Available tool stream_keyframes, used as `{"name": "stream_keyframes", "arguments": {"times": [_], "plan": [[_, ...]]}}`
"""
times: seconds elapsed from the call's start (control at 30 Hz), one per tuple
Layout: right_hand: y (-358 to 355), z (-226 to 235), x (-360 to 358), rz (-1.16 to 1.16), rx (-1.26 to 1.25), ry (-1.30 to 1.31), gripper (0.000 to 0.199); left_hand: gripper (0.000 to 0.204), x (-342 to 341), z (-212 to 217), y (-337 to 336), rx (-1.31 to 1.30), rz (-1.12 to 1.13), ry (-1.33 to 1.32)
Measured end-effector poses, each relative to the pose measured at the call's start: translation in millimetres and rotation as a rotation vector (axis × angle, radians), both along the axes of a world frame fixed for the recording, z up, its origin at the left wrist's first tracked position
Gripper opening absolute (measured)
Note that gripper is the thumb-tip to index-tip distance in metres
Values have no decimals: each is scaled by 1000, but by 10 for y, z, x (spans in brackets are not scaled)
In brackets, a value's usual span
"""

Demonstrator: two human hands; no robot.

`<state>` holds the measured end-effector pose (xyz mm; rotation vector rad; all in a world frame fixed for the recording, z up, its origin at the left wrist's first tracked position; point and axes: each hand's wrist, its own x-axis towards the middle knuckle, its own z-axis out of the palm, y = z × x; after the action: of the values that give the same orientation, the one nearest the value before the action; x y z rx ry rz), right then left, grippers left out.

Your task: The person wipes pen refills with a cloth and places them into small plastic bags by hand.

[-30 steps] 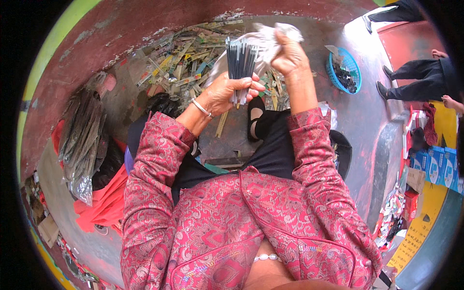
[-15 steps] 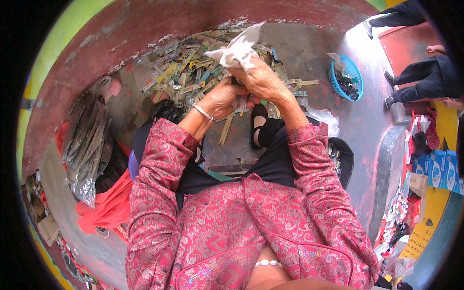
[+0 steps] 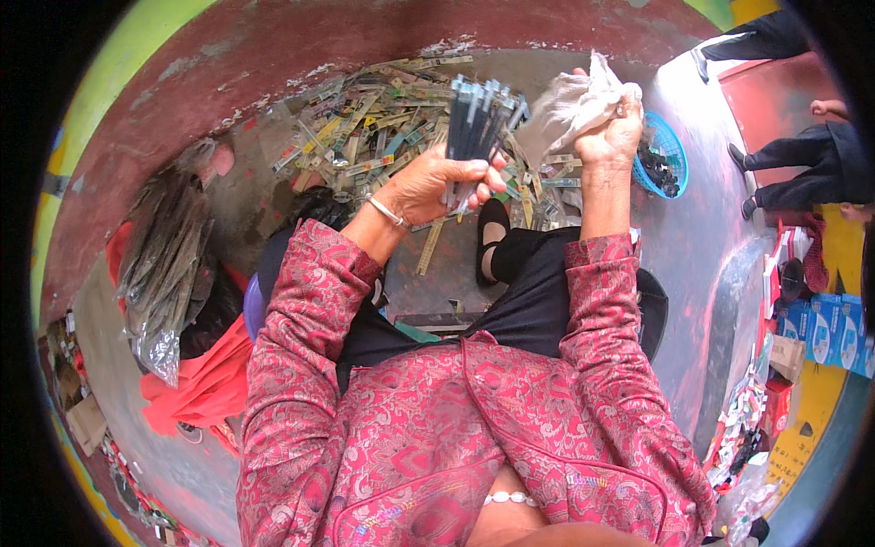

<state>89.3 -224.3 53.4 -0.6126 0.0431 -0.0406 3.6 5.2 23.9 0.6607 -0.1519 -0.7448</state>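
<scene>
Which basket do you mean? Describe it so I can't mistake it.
Start at the right hand, raised and clutching a crumpled clear bag. Just beyond it to the right, on the grey floor, sits a small round blue basket holding dark pieces, the only blue container there.

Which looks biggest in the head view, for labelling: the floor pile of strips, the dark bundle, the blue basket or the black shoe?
1. pile of strips
2. dark bundle, in left hand
3. blue basket, partly hidden
4. black shoe
The bundle is nearer the camera, so its rank is unsure.
</scene>
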Motion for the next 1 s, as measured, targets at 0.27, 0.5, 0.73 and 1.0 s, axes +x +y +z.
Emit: {"name": "stream_keyframes", "arguments": {"times": [0.27,0.5,0.73,1.0], "plan": [[868,52,-573,419,-286,271,36,15,115,-82,-146,1076,408,-394],[1029,-180,-364,301,-200,346,6,11,66,-115,-270,1946,705,-1240],[1099,-235,-381,8,-439,61,4,28,-20,-23,-379,1734,714,-1132],[864,-89,-328,227,-368,121,6,32,103,161,37,242,55,50]]}}
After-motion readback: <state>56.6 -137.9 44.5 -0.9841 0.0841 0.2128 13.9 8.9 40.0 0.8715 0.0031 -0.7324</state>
